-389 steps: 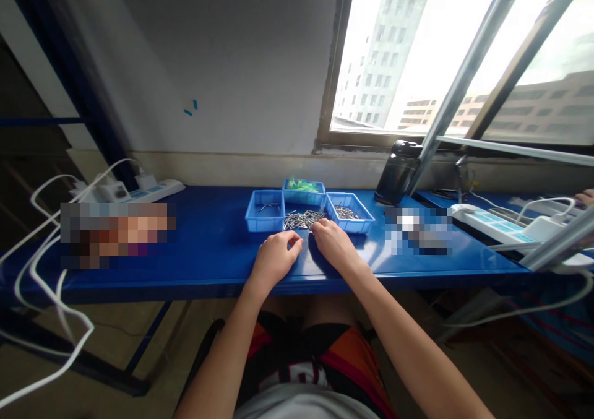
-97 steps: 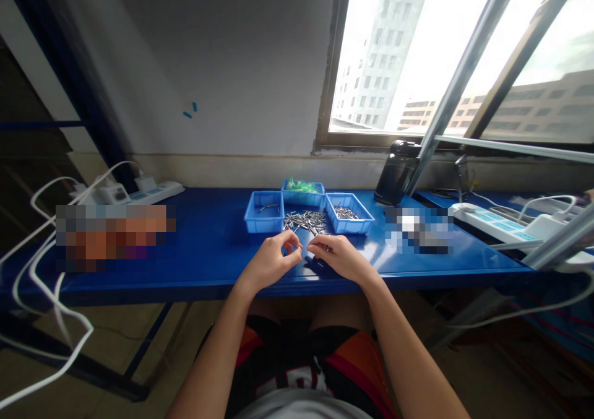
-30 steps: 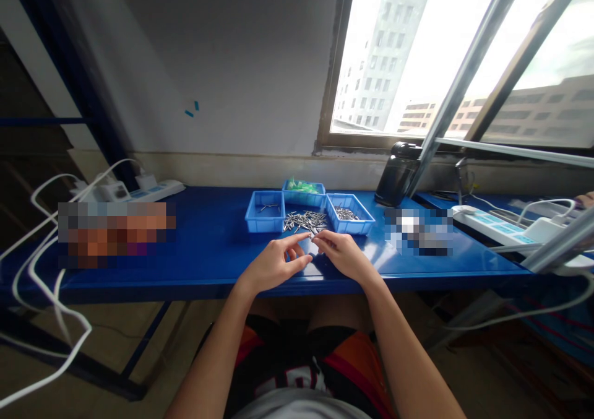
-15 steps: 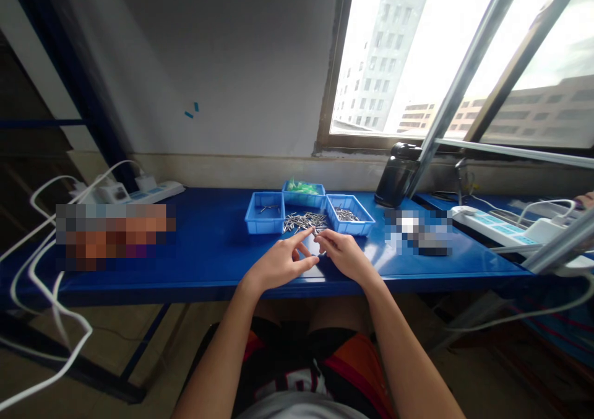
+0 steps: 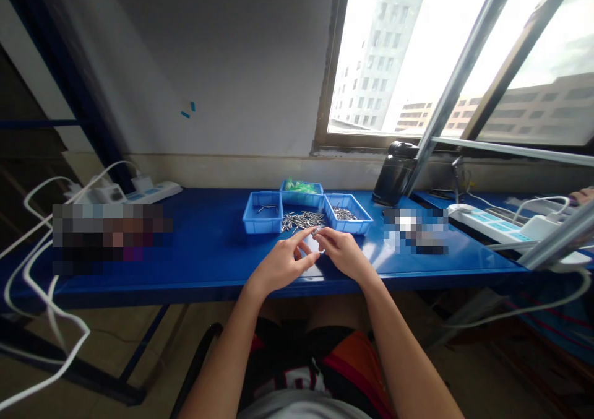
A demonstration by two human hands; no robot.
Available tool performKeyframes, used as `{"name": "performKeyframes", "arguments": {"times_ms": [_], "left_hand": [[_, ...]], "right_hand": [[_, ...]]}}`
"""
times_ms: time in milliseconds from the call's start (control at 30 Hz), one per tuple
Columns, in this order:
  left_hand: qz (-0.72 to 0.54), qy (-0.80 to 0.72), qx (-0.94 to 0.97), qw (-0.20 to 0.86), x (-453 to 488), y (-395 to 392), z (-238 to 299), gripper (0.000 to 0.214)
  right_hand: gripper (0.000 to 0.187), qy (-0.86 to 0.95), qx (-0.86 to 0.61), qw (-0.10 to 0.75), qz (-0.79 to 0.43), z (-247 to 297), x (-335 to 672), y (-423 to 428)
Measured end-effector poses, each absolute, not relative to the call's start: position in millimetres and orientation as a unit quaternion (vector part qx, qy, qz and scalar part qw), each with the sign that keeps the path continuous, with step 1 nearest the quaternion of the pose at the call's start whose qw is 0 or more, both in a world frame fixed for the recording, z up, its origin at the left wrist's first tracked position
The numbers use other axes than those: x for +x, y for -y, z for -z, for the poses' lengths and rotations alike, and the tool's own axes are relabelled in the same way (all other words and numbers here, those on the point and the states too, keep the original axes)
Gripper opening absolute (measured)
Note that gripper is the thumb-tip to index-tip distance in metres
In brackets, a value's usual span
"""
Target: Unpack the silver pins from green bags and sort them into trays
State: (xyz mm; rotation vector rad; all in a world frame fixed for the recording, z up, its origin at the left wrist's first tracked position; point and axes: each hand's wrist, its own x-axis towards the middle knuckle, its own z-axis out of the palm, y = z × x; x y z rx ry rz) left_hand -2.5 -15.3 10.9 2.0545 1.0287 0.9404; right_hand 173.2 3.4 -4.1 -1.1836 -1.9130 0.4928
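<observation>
My right hand (image 5: 342, 249) is closed in a pinch around a small metal piece (image 5: 314, 232), its exact shape too small to make out. The left hand (image 5: 284, 259) has its fingers apart, with the index fingertip touching or nearly touching that piece. Just beyond my fingertips lies a loose pile of small, thin, shiny metal pieces (image 5: 301, 220). To the left of the pile stands a blue bin (image 5: 262, 225) with a few thin pieces inside. At the right, another blue bin (image 5: 350, 226) holds many short metal pieces.
Behind the pile, a third blue bin (image 5: 302, 198) contains green, plastic-looking items. A black bottle (image 5: 394, 174) stands near the window. Power strips (image 5: 155, 192) with white cables (image 5: 69, 307) lie at both sides of the blue table (image 5: 204, 252). Blurred patches cover items left and right.
The view has shifted slightly, moving the scene a little left. Both hands keep almost the same pose around the small metal piece.
</observation>
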Motion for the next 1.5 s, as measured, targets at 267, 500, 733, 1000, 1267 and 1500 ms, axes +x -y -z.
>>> {"name": "performKeyframes", "arguments": {"times_ms": [267,500,733,1000,1267,1500], "left_hand": [[-0.397,-0.438,0.757,0.278,-4,6,-5,0.029],[-0.401,-0.448,0.754,0.264,-4,1,-3,0.024],[-0.384,-0.437,0.763,0.28,-3,1,-3,0.03],[-0.373,-0.43,0.768,0.294,-3,3,-6,0.034],[-0.384,-0.423,0.765,0.297,-3,4,-5,0.032],[-0.378,-0.413,0.771,0.304,-4,2,-3,0.033]], "right_hand": [[0.021,0.75,-0.485,0.418,-0.166,4,173,-4],[0.02,0.753,-0.467,0.43,-0.172,3,173,-2],[0.019,0.756,-0.437,0.441,-0.21,2,173,1],[0.021,0.771,-0.41,0.428,-0.231,-2,171,6],[0.024,0.777,-0.404,0.419,-0.24,-3,171,7],[0.026,0.785,-0.387,0.414,-0.25,-3,171,8]]}}
